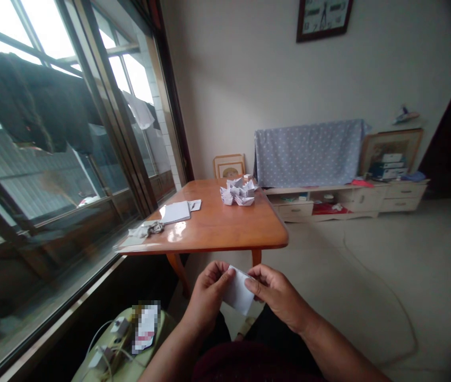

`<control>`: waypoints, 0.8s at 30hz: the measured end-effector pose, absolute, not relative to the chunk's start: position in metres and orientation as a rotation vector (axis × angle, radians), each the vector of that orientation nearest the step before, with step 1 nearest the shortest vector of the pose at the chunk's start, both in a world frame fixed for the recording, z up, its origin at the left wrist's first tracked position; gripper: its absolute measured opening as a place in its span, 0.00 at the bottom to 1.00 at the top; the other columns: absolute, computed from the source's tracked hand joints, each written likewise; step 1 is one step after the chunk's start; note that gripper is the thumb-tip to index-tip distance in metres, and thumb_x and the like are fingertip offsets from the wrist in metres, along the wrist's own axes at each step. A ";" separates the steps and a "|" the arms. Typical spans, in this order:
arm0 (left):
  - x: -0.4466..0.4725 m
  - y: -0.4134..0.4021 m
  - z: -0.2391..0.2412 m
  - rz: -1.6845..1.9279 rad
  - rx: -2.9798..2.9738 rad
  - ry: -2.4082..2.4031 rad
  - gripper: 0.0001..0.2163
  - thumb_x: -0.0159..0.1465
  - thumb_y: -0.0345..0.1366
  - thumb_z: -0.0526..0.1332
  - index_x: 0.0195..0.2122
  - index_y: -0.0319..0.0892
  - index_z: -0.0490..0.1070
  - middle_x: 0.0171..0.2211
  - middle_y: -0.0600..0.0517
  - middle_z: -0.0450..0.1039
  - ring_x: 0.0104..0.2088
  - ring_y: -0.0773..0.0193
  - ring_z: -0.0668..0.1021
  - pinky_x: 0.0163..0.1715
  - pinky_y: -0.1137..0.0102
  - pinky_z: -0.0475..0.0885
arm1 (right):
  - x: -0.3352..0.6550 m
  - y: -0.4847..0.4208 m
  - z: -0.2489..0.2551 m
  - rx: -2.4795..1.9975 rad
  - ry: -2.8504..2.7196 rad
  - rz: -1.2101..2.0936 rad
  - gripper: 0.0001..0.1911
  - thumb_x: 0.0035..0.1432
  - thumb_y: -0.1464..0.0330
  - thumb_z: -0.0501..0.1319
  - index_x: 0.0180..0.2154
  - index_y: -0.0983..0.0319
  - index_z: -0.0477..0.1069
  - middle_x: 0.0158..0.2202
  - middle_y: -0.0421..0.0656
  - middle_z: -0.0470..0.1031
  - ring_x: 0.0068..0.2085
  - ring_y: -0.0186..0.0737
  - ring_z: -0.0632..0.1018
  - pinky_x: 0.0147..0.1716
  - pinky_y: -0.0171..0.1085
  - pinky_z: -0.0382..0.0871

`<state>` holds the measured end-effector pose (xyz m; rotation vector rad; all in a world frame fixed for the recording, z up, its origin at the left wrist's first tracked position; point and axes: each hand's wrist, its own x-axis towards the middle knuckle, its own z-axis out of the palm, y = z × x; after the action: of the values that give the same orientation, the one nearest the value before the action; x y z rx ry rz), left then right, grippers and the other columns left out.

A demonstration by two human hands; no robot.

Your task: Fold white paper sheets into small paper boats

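Observation:
A small folded piece of white paper (pixel 240 295) is held up above my lap, between both hands. My left hand (pixel 211 291) pinches its upper left corner, thumb on the near face. On the other side, my right hand (pixel 272 291) grips the right edge between thumb and fingers. Beyond the hands, on the wooden table (pixel 225 233), stands a cluster of folded white paper pieces (pixel 236 192) with pointed tips. A stack of white paper sheets (pixel 175 212) lies at the table's left side.
A crumpled grey-white cloth (pixel 146 230) rests on the table's left corner. At lower left, a green stool (pixel 128 366) carries chargers (pixel 101 357), cables and a blurred-out object (pixel 146 326). A low white cabinet (pixel 369 204) and a blue dotted cloth (pixel 309 154) stand along the wall.

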<state>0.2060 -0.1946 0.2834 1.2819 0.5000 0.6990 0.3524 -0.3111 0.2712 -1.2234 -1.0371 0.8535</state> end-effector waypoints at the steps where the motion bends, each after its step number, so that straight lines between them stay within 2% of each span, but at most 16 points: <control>1: 0.206 -0.194 0.284 0.709 1.284 0.505 0.16 0.59 0.47 0.70 0.33 0.41 0.69 0.25 0.56 0.69 0.23 0.70 0.69 0.24 0.75 0.61 | 0.351 -0.311 0.270 -1.209 -1.027 0.873 0.21 0.61 0.50 0.64 0.41 0.61 0.73 0.31 0.40 0.72 0.32 0.37 0.71 0.32 0.35 0.65; 7: 0.209 -0.195 0.285 0.717 1.264 0.494 0.16 0.59 0.48 0.70 0.33 0.41 0.68 0.25 0.56 0.68 0.22 0.70 0.68 0.25 0.75 0.60 | 0.346 -0.307 0.264 -1.225 -1.015 0.733 0.24 0.65 0.47 0.58 0.33 0.61 0.73 0.25 0.38 0.68 0.28 0.37 0.68 0.30 0.36 0.62; 12: 0.211 -0.195 0.283 0.709 1.217 0.476 0.16 0.60 0.47 0.69 0.34 0.42 0.67 0.24 0.56 0.68 0.22 0.70 0.68 0.23 0.75 0.60 | 0.347 -0.302 0.264 -1.206 -1.001 0.707 0.24 0.65 0.48 0.58 0.30 0.61 0.71 0.23 0.37 0.66 0.27 0.36 0.68 0.29 0.36 0.61; 19: 0.212 -0.194 0.285 0.865 1.234 0.536 0.15 0.60 0.46 0.69 0.35 0.42 0.66 0.26 0.57 0.68 0.23 0.71 0.67 0.25 0.76 0.61 | 0.340 -0.308 0.266 -1.174 -0.987 0.919 0.25 0.64 0.47 0.59 0.39 0.63 0.75 0.29 0.43 0.77 0.28 0.37 0.75 0.29 0.35 0.65; 24: 0.212 -0.191 0.287 0.945 1.226 0.587 0.16 0.60 0.46 0.69 0.35 0.43 0.65 0.26 0.59 0.66 0.22 0.73 0.64 0.24 0.77 0.60 | 0.337 -0.311 0.260 -1.252 -1.049 1.061 0.23 0.64 0.49 0.61 0.35 0.64 0.75 0.28 0.45 0.79 0.26 0.36 0.76 0.28 0.36 0.67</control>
<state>0.2118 -0.1909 0.2871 1.2262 0.5866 0.9448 0.3372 -0.3115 0.2601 -1.2517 -1.0485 1.0611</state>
